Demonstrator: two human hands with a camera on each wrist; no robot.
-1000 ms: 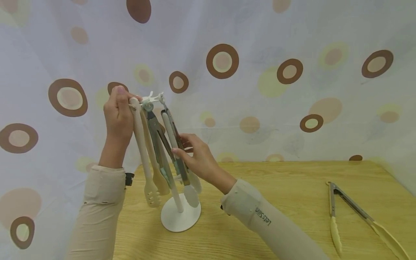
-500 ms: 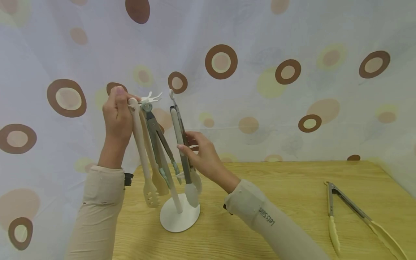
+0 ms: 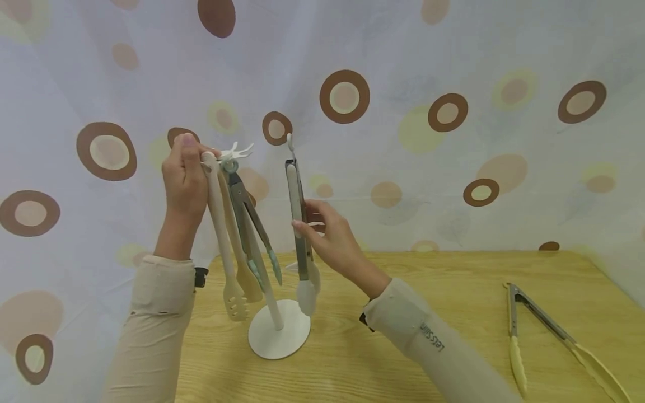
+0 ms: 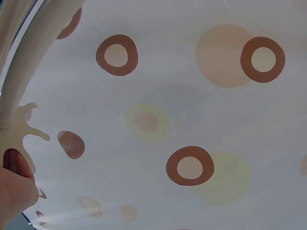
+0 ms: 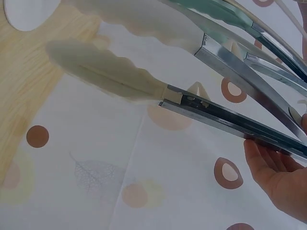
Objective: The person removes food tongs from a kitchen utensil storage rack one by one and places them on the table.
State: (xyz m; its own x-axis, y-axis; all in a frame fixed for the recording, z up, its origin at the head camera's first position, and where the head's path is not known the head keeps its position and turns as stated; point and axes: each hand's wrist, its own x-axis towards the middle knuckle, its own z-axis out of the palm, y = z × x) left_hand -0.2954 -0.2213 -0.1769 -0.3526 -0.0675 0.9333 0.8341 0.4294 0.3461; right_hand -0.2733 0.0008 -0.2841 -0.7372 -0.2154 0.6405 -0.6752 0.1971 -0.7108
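My left hand (image 3: 185,179) grips the hooked top (image 3: 238,152) of a white utensil stand, whose round base (image 3: 279,336) sits on the table. In the left wrist view, the fingers of the left hand (image 4: 17,194) are around a part of that top. My right hand (image 3: 336,240) pinches a pair of steel tongs (image 3: 302,260) with whitish tips, upright and apart from the hooks. The right wrist view shows its two scalloped heads (image 5: 108,72) spread somewhat. From the stand hang green-tipped tongs (image 3: 239,193), a pale slotted utensil (image 3: 234,302) and a beige utensil (image 3: 248,282).
Yellow-tipped tongs (image 3: 513,313) lie spread on the right of the wooden table (image 3: 428,313). A spotted curtain (image 3: 393,50) hangs behind and to the left of the table.
The right hand has lifted the white-tipped tongs off the stand's hook and carried them rightward. The left hand keeps its hold on the stand's top.
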